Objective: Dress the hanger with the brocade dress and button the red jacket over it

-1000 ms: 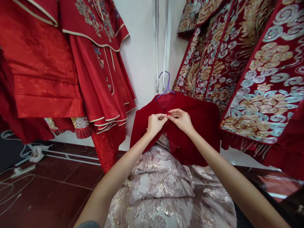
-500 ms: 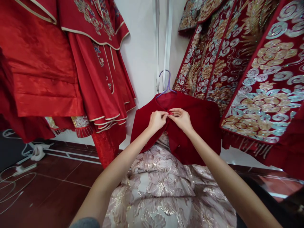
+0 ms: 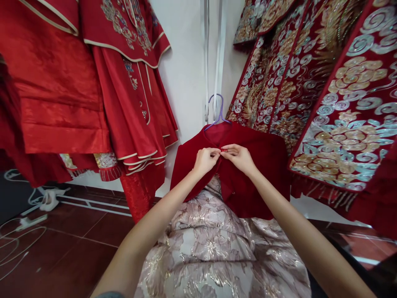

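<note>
A dark red velvet jacket (image 3: 260, 165) hangs on a purple hanger (image 3: 221, 111) over a pale floral brocade dress (image 3: 211, 244) with metallic threads. At the jacket's front, just below the neckline, my left hand (image 3: 206, 160) pinches the left front edge between thumb and fingers. My right hand (image 3: 239, 158) pinches the opposite edge beside it, the fingertips of both hands nearly meeting. A small red fastening (image 3: 223, 150) shows at the right fingertips; its exact form is too small to make out. Lower down, the jacket fronts hang apart over the dress.
Red garments with cream piping (image 3: 136, 103) hang on the left. An embroidered, fringed red garment (image 3: 347, 124) hangs on the right. White metal poles (image 3: 219, 54) stand behind the hanger. A power strip (image 3: 31, 222) and cables lie on the tiled floor at lower left.
Both hands stay pinched at the jacket's front edges, with only slight finger movement. The whole view has shifted slightly, so things sit a little lower.
</note>
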The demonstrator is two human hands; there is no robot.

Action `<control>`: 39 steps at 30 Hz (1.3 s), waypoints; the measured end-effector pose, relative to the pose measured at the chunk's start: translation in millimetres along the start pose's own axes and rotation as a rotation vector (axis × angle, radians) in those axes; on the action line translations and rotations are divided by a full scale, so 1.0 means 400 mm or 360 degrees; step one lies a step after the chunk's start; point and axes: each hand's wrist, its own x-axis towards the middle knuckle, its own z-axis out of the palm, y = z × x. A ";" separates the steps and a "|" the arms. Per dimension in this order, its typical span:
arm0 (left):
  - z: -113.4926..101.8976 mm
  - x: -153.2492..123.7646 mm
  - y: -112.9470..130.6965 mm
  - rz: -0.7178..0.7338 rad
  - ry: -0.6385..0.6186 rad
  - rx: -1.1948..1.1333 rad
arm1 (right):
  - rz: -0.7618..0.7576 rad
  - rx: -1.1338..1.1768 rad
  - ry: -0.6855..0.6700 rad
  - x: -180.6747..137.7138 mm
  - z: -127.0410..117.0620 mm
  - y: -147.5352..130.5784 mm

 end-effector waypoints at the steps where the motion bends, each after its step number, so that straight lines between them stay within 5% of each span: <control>1: -0.003 0.001 0.003 0.0004 -0.0002 0.0032 | -0.0017 -0.0003 -0.0002 -0.002 0.000 0.000; 31: -0.022 0.033 0.034 0.0096 -0.0121 0.0476 | -0.0120 -0.0195 0.0305 0.004 0.039 0.022; 35: 0.007 0.008 0.052 -0.0059 0.0062 0.0326 | -0.0186 -0.0189 0.0459 -0.027 0.069 0.006; 39: 0.083 -0.062 0.025 -0.0335 0.0497 -0.0166 | -0.0271 -0.0155 0.0473 -0.160 0.114 0.017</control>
